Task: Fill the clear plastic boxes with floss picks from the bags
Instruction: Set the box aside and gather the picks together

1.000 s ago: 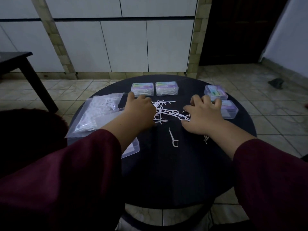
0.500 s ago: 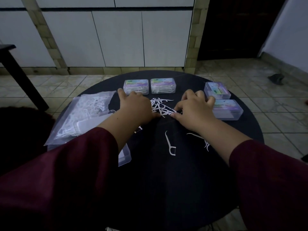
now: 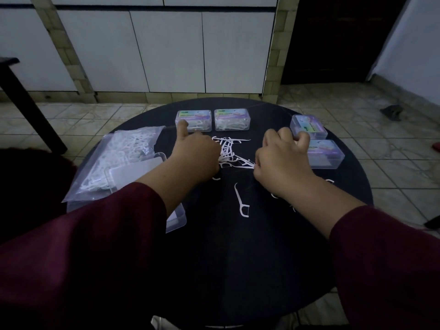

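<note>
A loose pile of white floss picks (image 3: 229,152) lies mid-table between my hands. My left hand (image 3: 195,156) curls over the pile's left side, its fingertips hidden in the picks and one finger sticking out toward the far boxes. My right hand (image 3: 283,160) has curled fingers and pinches picks at the pile's right edge. Two filled clear boxes (image 3: 193,120) (image 3: 232,119) stand at the far edge, and two more boxes (image 3: 308,127) (image 3: 325,157) at the right. A bag of floss picks (image 3: 123,158) lies at the left.
An open clear box (image 3: 177,219) sits partly under my left forearm, beside the bag. A single floss pick (image 3: 241,201) lies nearer me on the round black table (image 3: 238,258), and a few more peek out under my right wrist. Tiled floor surrounds the table.
Both hands have drawn the scattered picks into a tighter pile and curled their fingers onto it. The view has shifted slightly.
</note>
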